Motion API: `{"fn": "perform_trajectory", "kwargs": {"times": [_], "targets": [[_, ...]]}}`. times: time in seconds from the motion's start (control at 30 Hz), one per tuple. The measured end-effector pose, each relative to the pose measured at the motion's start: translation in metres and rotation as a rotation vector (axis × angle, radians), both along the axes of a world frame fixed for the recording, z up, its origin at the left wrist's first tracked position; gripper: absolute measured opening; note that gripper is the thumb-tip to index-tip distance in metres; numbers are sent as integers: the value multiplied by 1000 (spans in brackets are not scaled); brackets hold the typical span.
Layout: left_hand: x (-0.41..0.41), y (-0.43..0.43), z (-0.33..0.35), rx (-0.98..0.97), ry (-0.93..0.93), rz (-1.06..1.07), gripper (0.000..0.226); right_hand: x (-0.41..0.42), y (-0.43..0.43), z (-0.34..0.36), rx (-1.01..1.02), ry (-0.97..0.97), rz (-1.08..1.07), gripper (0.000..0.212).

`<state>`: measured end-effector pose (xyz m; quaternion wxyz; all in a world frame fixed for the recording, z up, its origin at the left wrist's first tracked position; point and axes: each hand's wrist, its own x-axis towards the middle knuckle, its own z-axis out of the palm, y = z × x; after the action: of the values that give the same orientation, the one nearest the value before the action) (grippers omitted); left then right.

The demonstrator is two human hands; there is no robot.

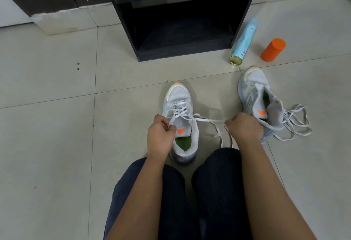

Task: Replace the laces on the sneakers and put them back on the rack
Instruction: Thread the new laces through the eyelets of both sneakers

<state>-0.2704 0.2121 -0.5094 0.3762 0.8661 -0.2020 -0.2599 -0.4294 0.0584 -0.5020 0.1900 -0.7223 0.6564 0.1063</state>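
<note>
A white sneaker (177,103) with an orange tongue mark and green insole stands on the floor in front of my knees. A white lace (207,120) is threaded through its eyelets. My left hand (161,137) pinches one end of this lace beside the tongue. My right hand (245,127) grips the other end, pulled taut to the right. A second white sneaker (254,91) lies tilted to the right, partly behind my right hand. A loose white lace (296,124) is tangled on the floor beside it.
A black shoe rack (180,17) with open shelves stands ahead. A light-blue spray can (243,42) lies on the floor to its right, next to an orange cap (273,50). My knees in dark trousers (171,192) fill the bottom. Tiled floor spreads left.
</note>
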Motion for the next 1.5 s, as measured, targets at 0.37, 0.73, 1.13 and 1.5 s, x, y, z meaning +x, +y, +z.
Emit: {"fn": "perform_trajectory", "kwargs": {"times": [0.37,0.73,1.13,1.5], "targets": [[5,2,-8,44,-32,-21,12,24,13,1,80,-220,130,22],[1,0,-8,-29,-86,-59,17,33,23,-2,158,-493,331,21],[0,1,-5,8,-170,-39,7,40,24,-2,385,-584,100,26],[-7,-6,2,-172,-284,-132,30,50,36,15,748,-1025,-344,10]]}}
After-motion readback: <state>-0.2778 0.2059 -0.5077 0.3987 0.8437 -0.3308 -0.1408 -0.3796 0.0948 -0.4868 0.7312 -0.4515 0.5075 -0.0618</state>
